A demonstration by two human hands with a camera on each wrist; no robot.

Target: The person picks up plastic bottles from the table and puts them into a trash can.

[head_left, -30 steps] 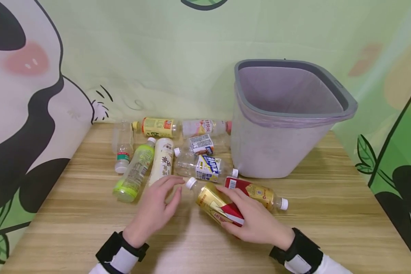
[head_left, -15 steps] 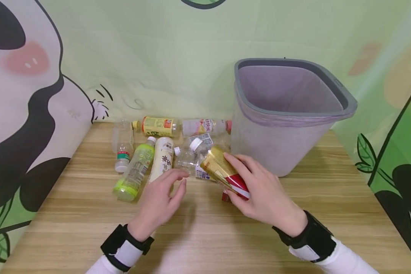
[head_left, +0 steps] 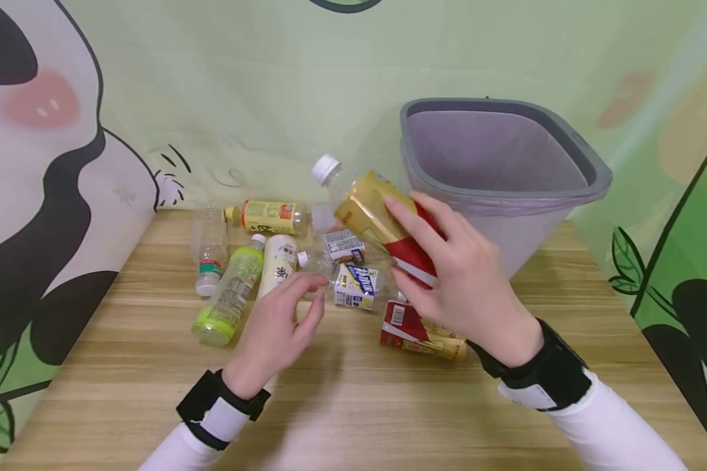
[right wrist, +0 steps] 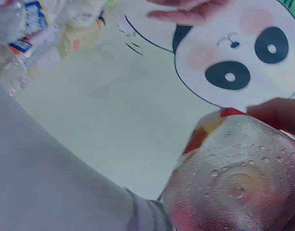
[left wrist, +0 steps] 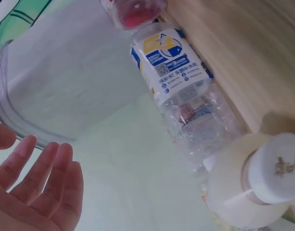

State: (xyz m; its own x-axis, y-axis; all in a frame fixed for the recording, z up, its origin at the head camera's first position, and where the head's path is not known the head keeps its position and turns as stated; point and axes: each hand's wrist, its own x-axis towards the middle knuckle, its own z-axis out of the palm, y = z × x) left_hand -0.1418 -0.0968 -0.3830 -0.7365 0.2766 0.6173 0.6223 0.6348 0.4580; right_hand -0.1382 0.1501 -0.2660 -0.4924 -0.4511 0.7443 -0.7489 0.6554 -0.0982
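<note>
My right hand [head_left: 471, 281] grips a plastic bottle [head_left: 368, 212] with a gold and red label. It is lifted off the table and tilted, its white cap towards the upper left, in front of the bin [head_left: 507, 193]. In the right wrist view the bottle's wet clear base [right wrist: 239, 183] faces the camera. My left hand [head_left: 273, 327] hovers over the table with relaxed fingers and holds nothing. Nearest to it lies a cream-coloured bottle [head_left: 279, 258], partly hidden behind that hand. A second gold and red bottle [head_left: 415, 332] lies below my right hand.
A green-labelled bottle [head_left: 232, 291], a small clear bottle [head_left: 210, 258] and a yellow-labelled bottle [head_left: 269, 217] lie at the left. Clear bottles with blue and white labels [head_left: 356, 286] lie mid-table. The grey-rimmed bin stands at the back right, against a panda-printed backdrop.
My right hand has taken the gold and red bottle up from the table and raised it towards the bin. The other gold and red bottle has turned slightly. My left hand has barely moved.
</note>
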